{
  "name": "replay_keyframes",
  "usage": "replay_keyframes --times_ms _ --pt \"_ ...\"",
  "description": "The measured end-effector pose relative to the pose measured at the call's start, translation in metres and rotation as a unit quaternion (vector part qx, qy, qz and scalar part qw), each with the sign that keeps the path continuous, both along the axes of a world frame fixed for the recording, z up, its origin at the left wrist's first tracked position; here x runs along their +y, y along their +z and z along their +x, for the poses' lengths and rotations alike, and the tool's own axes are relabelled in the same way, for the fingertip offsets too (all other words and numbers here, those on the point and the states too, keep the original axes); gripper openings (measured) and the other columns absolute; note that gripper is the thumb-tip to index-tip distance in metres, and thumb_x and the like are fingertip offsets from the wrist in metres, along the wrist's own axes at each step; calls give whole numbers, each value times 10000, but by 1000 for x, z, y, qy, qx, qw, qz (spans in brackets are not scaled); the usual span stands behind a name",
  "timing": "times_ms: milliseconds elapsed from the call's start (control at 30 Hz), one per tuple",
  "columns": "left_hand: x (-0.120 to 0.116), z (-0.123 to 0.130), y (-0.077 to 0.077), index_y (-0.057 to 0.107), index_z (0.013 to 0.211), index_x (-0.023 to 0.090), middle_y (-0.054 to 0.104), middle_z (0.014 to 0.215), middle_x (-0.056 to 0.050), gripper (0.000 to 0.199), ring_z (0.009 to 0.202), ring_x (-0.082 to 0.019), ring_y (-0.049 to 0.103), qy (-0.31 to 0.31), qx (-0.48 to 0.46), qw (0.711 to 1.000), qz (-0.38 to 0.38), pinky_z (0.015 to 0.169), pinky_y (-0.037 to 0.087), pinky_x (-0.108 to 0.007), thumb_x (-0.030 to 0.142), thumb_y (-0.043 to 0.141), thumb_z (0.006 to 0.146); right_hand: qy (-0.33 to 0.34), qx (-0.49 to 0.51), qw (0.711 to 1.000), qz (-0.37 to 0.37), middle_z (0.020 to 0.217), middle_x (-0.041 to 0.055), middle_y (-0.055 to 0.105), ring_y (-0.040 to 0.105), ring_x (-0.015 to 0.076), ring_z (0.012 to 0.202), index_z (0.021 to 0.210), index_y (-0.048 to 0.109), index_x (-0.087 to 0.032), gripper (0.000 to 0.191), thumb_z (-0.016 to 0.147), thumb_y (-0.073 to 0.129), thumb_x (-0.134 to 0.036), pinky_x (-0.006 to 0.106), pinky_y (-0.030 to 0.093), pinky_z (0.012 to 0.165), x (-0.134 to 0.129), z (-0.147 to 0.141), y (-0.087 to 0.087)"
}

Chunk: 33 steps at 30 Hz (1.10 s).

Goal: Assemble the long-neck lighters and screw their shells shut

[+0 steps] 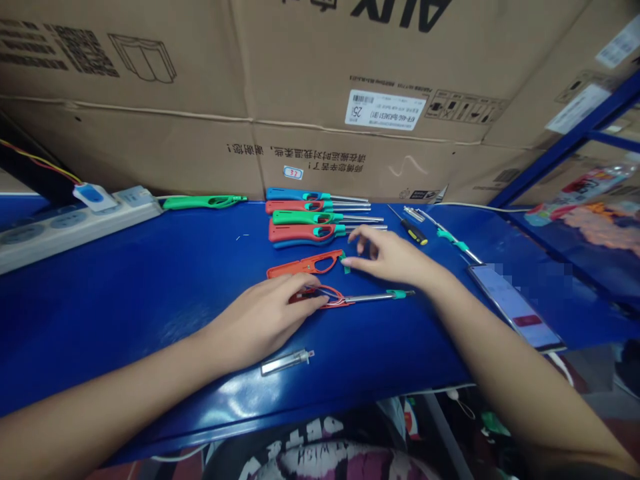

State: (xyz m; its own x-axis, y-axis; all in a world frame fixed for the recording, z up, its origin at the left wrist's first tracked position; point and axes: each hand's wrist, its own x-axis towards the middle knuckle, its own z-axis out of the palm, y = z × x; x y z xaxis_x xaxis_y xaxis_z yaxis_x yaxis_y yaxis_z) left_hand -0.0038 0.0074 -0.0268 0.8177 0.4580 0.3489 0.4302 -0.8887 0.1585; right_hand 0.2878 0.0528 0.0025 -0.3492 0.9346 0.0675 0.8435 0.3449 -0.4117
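One small clear tube (286, 362) lies nearest on the blue desk (150, 313); beyond it, the left hand's (267, 313) grip holds the red lighter half (338, 297). The right hand's (387, 257) grip is parted, thumb at the green piece (346, 263) on the orange shell (285, 267); farther, assembled lighters (305, 230).

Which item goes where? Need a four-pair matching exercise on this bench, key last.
1. Yellow-and-black screwdriver
2. Small clear rectangular cartridge
3. Red plastic lighter body with metal tube
4. Lit-screen smartphone

A. Under the left hand
B. Right of the right forearm
C. Beyond the right wrist
D. Nearer the blue table's front edge than the left hand

Pairs: 1-C, 2-D, 3-A, 4-B
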Motion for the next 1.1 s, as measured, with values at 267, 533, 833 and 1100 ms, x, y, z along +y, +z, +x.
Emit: replay_keyframes --times_ms 267,533,833,1100 --pt "1 0 -1 616 1389 245 612 1449 -100 361 1298 -285 595 -2 -2 998 -59 1067 537 -506 244 464 1061 39 -56 998 -17 894 21 687 568 152 703 1194 585 -206 333 861 572 -209 268 381 646 -11 2 7" --pt "2 3 4 621 1372 237 646 1403 -82 352 1263 -256 591 -12 -1 997 -81 1068 506 -462 217 442 1069 73 -61 994 -52 867 11 716 631 159 741 1131 635 -213 244 937 486 -214 261 429 653 -12 0 12" --pt "1 3 4 570 1407 223 649 1330 -98 357 1206 -242 599 -13 -17 995 -102 1029 512 -429 228 456 1068 80 -90 993 7 1169 85 694 638 234 987 1183 636 -215 296 897 561 -201 338 482 830 -12 7 12" --pt "0 11 0 653 1299 199 640 1188 -108 300 1128 -233 615 24 -82 989 -123 991 542 -420 225 490 1049 115 34 989 -81 1024 39 734 661 169 894 1111 671 -202 225 974 493 -210 288 502 827 -8 -6 -1"
